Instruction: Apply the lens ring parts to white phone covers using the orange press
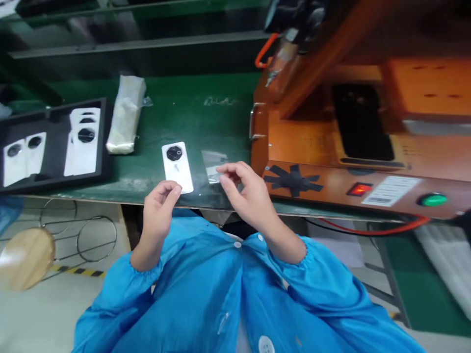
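A white phone back cover [178,169] with a round black camera ring lies on the green bench top. My left hand [158,208] is closed, its thumb and forefinger at the cover's near left corner. To the right is a small clear plastic film [212,164], its shine broken by reflections. My right hand [248,191] has thumb and forefinger curled together at the film's right edge; whether the film is lifted off the bench is hard to see.
At left sits a black tray [55,117] holding several white phone covers [86,147]. Beside it is a wrapped, whitish long packet [127,113]. An orange-brown machine [301,171] with a red switch, green button and dark phone-shaped plate [362,122] fills the right. A round wooden stool [27,260] stands below left.
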A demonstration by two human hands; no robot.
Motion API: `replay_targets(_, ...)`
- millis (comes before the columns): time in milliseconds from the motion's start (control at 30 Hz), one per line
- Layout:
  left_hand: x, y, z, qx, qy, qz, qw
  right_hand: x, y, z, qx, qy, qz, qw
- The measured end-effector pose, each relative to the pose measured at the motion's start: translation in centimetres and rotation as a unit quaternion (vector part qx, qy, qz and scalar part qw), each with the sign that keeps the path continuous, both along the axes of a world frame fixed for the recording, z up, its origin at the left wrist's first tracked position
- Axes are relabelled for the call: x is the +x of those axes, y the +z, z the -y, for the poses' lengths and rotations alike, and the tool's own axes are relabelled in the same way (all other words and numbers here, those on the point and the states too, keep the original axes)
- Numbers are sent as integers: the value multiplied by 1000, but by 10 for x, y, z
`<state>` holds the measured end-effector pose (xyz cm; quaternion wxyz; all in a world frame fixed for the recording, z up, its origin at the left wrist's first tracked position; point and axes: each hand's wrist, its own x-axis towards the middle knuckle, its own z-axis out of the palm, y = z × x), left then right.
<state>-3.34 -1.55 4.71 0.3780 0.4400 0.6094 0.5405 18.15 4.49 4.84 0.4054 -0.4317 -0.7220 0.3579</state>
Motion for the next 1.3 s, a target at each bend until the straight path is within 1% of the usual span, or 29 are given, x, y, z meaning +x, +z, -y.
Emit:
replay_targets(67,-2,-4,0,-26,28,102,994,-6,-6,-5,-77,12,-46,996)
replay_targets(133,-1,-5,-1,-42,37,137,989,-13,-9,-8,-123,27,-68,990)
replay_targets(233,2,-8,-2,-39,47,140,988,-24,-7,-9,-157,38,-69,984)
replay_targets(433,11,-15,-1,-18,46,133,990,-35,3,-7,-173,55,-69,981)
replay_targets(500,6,-18,-2,-2,22,82,996,-36,5,-7,-172,49,-56,982)
replay_targets(533,0,-20,-4,10,7,26,1000,-35,5,-8,-166,43,-50,984)
replay_targets(567,-7,-22,-6,24,-4,-52,998,-34,6,-10,-157,33,-47,986)
replay_targets(600,-16,-25,-8,38,-13,-147,988,-32,6,-13,-146,20,-44,988)
replay_targets(633,-24,-29,-9,49,-22,-244,968,-30,6,-17,-133,6,-38,990)
replay_targets(700,-37,-38,-7,68,-53,-406,910,-27,6,-29,-114,-14,-15,993)
replay_targets(767,-38,-49,4,83,-107,-494,859,-27,6,-41,-113,-10,19,993)
replay_targets(800,-34,-53,13,93,-128,-514,843,-29,5,-46,-120,1,34,992)
replay_targets(867,-23,-61,31,109,-137,-532,828,-34,2,-55,-142,29,51,988)
replay_targets(967,-6,-68,50,118,-109,-525,836,-46,-7,-60,-180,67,63,979)
replay_targets(1033,-2,-71,53,121,-95,-511,846,-52,-13,-60,-197,79,76,974)
replay_targets(1133,-3,-75,50,126,-96,-495,854,-56,-19,-60,-199,90,103,970)
replay_targets(1300,-4,-78,49,134,-91,-484,860,-57,-19,-62,-179,98,141,969)
